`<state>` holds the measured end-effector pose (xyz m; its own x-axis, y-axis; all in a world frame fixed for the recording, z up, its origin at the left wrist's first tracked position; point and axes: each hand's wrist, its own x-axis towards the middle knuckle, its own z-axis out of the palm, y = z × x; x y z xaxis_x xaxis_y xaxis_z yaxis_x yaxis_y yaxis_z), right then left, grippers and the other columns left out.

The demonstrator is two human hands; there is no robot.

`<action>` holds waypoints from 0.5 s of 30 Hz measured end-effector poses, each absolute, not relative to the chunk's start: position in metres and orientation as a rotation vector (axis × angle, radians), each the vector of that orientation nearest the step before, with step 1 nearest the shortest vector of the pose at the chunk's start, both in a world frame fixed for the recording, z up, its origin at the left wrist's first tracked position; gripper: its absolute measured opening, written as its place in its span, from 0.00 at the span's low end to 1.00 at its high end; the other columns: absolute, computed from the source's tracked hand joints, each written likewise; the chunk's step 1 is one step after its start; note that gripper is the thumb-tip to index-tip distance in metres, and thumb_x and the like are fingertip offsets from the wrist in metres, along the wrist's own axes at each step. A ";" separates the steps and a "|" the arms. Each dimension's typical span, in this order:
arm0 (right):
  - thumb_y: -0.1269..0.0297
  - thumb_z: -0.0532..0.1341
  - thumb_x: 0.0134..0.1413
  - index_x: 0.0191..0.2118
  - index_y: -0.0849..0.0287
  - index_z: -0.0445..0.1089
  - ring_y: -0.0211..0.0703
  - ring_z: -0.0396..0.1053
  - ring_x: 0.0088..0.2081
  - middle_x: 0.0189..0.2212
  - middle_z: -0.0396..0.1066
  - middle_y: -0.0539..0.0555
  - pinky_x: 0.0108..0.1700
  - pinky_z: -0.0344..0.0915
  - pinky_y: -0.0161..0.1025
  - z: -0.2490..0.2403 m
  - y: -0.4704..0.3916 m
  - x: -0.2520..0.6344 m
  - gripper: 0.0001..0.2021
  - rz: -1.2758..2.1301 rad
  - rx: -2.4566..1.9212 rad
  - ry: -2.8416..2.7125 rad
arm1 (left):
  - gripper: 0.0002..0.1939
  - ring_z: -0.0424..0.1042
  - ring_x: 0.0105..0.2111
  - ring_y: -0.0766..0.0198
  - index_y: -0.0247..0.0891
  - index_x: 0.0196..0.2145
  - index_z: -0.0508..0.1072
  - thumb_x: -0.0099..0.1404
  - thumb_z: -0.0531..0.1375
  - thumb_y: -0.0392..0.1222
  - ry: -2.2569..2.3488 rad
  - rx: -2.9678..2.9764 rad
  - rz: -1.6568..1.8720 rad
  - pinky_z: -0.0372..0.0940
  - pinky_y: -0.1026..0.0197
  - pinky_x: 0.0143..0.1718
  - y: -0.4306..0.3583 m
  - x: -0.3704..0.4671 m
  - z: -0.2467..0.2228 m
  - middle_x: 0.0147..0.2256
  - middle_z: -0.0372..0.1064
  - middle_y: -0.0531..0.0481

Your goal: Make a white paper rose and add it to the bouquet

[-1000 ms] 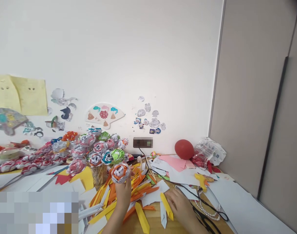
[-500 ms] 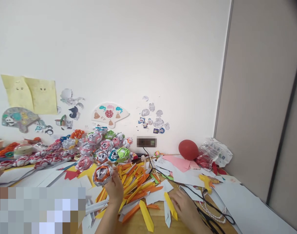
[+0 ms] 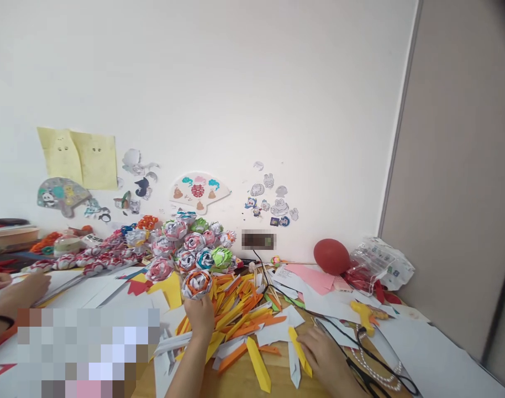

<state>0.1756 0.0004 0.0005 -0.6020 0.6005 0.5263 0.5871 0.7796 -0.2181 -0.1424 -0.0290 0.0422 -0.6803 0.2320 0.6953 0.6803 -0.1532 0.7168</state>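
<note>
Soft light brightens the wall (image 3: 294, 94), the top-right corner dark

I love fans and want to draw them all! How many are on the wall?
2. The panda fan is on the left, by the lower edge of the yellow papers; the white fan is to its right, above the paper flowers. Those paper flowers could hide more.

- A paper flower (image 3: 197, 284) is in the left hand (image 3: 200, 316), before the flower bunch (image 3: 194, 241).
- Paper strips (image 3: 241, 303) lie on the desk (image 3: 236, 382), right of that hand.
- A balloon (image 3: 331, 256) is left of a bag (image 3: 392, 263).
- A fan (image 3: 199, 200) is on the wall (image 3: 277, 83) behind.
</note>
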 end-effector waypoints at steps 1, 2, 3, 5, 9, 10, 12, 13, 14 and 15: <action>0.74 0.49 0.55 0.34 0.56 0.70 0.45 0.65 0.35 0.30 0.68 0.54 0.37 0.61 0.40 0.000 0.000 0.176 0.13 0.028 -0.888 -2.381 | 0.13 0.66 0.41 0.50 0.36 0.36 0.67 0.57 0.48 0.42 -1.789 -1.013 -1.908 0.61 0.50 0.42 -0.028 -0.142 0.042 0.36 0.68 0.42; 0.74 0.49 0.55 0.33 0.56 0.70 0.45 0.65 0.35 0.30 0.68 0.54 0.37 0.61 0.40 0.000 0.000 0.176 0.13 0.024 -0.891 -2.388 | 0.13 0.66 0.40 0.51 0.35 0.35 0.67 0.57 0.48 0.42 -1.795 -0.989 -1.916 0.62 0.50 0.42 -0.026 -0.142 0.041 0.36 0.69 0.41; 0.74 0.49 0.54 0.33 0.56 0.70 0.45 0.65 0.35 0.29 0.68 0.54 0.37 0.60 0.40 -0.001 0.001 0.176 0.13 0.019 -0.892 -2.396 | 0.13 0.67 0.39 0.51 0.35 0.34 0.68 0.56 0.48 0.41 -1.803 -0.970 -1.924 0.62 0.51 0.41 -0.025 -0.142 0.040 0.35 0.69 0.41; 0.74 0.49 0.54 0.33 0.56 0.70 0.45 0.65 0.35 0.30 0.68 0.53 0.37 0.60 0.40 -0.002 0.001 0.176 0.13 0.009 -0.891 -2.407 | 0.12 0.68 0.37 0.51 0.36 0.33 0.68 0.54 0.49 0.40 -1.813 -0.962 -1.937 0.63 0.52 0.39 -0.024 -0.142 0.039 0.33 0.70 0.42; 0.74 0.49 0.54 0.32 0.56 0.70 0.44 0.65 0.35 0.30 0.68 0.54 0.36 0.60 0.40 -0.004 0.003 0.176 0.13 0.005 -0.895 -2.420 | 0.13 0.68 0.39 0.51 0.37 0.36 0.69 0.54 0.50 0.39 -1.818 -1.010 -1.950 0.64 0.53 0.39 -0.025 -0.143 0.042 0.35 0.71 0.43; 0.74 0.49 0.54 0.32 0.56 0.70 0.44 0.65 0.35 0.30 0.68 0.54 0.36 0.60 0.40 -0.004 0.003 0.176 0.13 0.005 -0.896 -2.424 | 0.13 0.68 0.39 0.51 0.37 0.36 0.70 0.54 0.50 0.39 -1.821 -1.039 -1.950 0.64 0.53 0.39 -0.025 -0.143 0.043 0.36 0.71 0.43; 0.75 0.49 0.54 0.33 0.56 0.70 0.44 0.65 0.35 0.30 0.68 0.54 0.36 0.60 0.39 -0.005 0.003 0.175 0.13 0.006 -0.893 -2.430 | 0.12 0.69 0.38 0.51 0.38 0.35 0.70 0.54 0.51 0.39 -1.829 -1.101 -1.951 0.64 0.54 0.38 -0.025 -0.142 0.045 0.35 0.72 0.44; 0.75 0.49 0.54 0.33 0.56 0.70 0.44 0.65 0.36 0.30 0.68 0.54 0.36 0.61 0.39 -0.006 0.003 0.175 0.13 0.003 -0.891 -2.433 | 0.12 0.69 0.37 0.52 0.38 0.35 0.70 0.54 0.51 0.39 -1.833 -1.120 -1.953 0.65 0.54 0.37 -0.025 -0.141 0.045 0.34 0.72 0.44; 0.75 0.49 0.54 0.33 0.57 0.70 0.44 0.65 0.36 0.30 0.68 0.54 0.36 0.61 0.39 -0.006 0.003 0.175 0.12 -0.002 -0.888 -2.439 | 0.12 0.70 0.37 0.52 0.38 0.35 0.70 0.54 0.51 0.39 -1.836 -1.128 -1.957 0.65 0.55 0.36 -0.024 -0.139 0.045 0.34 0.72 0.45; 0.74 0.49 0.54 0.33 0.57 0.69 0.44 0.65 0.35 0.30 0.68 0.54 0.36 0.61 0.40 -0.006 0.003 0.175 0.12 -0.009 -0.883 -2.445 | 0.13 0.70 0.37 0.52 0.38 0.35 0.70 0.54 0.50 0.39 -1.838 -1.131 -1.961 0.65 0.55 0.36 -0.023 -0.138 0.044 0.33 0.73 0.45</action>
<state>0.1746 0.0026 -0.0063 -0.6426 0.5913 0.4873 0.5950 0.7858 -0.1689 -0.1377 -0.0230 0.0439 -0.6776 0.3319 0.6562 0.6334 -0.1899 0.7501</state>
